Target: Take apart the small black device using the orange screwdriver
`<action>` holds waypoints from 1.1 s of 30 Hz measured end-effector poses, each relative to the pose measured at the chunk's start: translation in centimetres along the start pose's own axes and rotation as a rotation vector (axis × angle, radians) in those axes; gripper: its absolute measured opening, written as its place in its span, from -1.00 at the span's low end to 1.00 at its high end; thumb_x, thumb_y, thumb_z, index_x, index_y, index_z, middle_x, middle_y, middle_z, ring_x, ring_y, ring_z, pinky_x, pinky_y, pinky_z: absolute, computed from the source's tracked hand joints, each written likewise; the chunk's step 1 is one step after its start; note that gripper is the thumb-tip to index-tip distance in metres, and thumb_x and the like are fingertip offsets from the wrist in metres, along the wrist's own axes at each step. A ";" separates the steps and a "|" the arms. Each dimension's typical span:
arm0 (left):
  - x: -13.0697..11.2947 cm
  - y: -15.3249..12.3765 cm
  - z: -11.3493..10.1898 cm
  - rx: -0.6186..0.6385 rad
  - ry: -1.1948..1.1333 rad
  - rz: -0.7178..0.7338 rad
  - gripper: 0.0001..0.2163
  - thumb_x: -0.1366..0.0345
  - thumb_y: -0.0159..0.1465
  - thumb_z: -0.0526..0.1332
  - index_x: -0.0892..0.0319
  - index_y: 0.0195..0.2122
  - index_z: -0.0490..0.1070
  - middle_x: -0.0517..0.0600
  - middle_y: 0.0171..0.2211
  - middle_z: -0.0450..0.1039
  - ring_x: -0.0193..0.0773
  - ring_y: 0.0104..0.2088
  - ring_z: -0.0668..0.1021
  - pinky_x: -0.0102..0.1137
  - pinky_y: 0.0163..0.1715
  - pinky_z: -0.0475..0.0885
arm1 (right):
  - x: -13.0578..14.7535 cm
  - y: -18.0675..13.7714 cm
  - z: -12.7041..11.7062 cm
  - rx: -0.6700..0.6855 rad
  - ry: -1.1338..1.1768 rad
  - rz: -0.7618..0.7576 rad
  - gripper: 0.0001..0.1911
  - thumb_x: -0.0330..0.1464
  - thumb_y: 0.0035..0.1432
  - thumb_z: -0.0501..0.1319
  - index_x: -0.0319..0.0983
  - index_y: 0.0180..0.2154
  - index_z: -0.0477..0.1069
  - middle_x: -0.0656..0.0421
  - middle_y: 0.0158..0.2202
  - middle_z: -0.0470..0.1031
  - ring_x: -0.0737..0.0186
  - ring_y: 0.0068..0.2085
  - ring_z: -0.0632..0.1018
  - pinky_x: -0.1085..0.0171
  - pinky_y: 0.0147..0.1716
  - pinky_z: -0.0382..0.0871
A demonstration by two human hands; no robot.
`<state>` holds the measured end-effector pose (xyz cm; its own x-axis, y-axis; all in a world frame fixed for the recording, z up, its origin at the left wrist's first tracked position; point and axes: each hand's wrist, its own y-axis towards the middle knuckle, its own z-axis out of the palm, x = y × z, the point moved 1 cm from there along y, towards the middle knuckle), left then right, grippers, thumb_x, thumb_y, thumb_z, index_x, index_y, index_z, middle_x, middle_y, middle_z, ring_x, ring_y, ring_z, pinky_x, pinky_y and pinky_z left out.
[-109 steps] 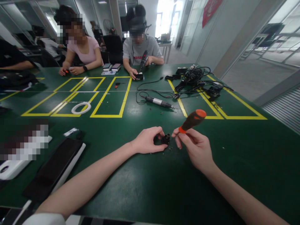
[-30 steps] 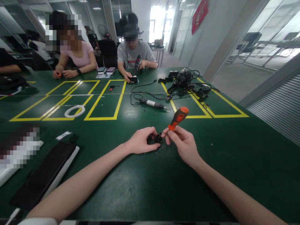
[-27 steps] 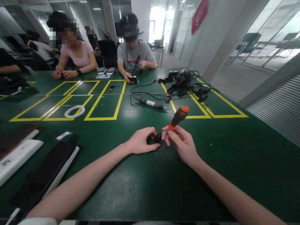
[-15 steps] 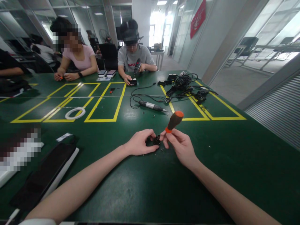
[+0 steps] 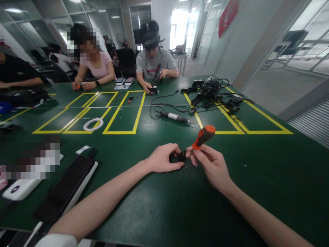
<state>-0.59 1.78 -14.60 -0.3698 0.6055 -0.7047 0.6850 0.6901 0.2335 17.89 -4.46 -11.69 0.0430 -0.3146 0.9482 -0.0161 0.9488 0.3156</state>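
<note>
My left hand [image 5: 166, 158] rests on the green table with thumb and fingers curled round a small black round part [image 5: 182, 156], which has a short upright tube on top. To its right, my right hand [image 5: 212, 164] grips a screwdriver [image 5: 205, 136] with a black and orange handle. The handle leans up and to the right, and the fingers are near its orange collar. I cannot see the screwdriver's tip clearly. A few tiny screw-like bits [image 5: 188, 167] lie on the table just below the black part.
A pen-shaped electric screwdriver [image 5: 176, 117] with a cable lies ahead. Tangled black cables [image 5: 210, 90] are at the back right. A white ring [image 5: 93, 124] and a black pouch [image 5: 68, 185] lie to the left. Across the table a co-worker [image 5: 156, 63] holds a power drill; another person [image 5: 95, 67] sits beside.
The whole view has shifted, so everything appears further right, with more of the left side visible. Both hands keep their hold; the screwdriver leans slightly more to the right.
</note>
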 end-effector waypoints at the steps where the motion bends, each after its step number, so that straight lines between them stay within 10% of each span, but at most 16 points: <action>1: 0.0 0.0 0.0 0.003 0.007 -0.009 -0.76 0.16 0.17 0.38 0.14 -0.26 0.38 -0.07 -0.28 0.50 -0.30 -0.34 0.49 -0.40 -0.31 0.36 | 0.0 0.0 0.0 -0.008 0.001 0.005 -0.66 -0.04 0.23 0.37 -0.20 -0.30 0.55 0.13 -0.45 0.58 0.29 -0.54 0.45 0.27 -0.54 0.42; 33: -0.1 0.0 0.1 0.028 0.022 -0.019 -0.77 0.15 0.18 0.35 0.13 -0.25 0.38 -0.06 -0.27 0.51 -0.29 -0.32 0.50 -0.40 -0.29 0.38 | 0.4 -0.3 0.1 -0.018 -0.010 0.087 -0.65 -0.10 0.09 0.48 -0.21 -0.40 0.48 0.14 -0.50 0.58 0.33 -0.57 0.43 0.32 -0.55 0.42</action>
<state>-0.47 1.66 -14.62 -0.3962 0.6015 -0.6937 0.6949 0.6902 0.2016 17.81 -4.83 -11.40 0.0324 -0.2309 0.9724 -0.0016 0.9729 0.2310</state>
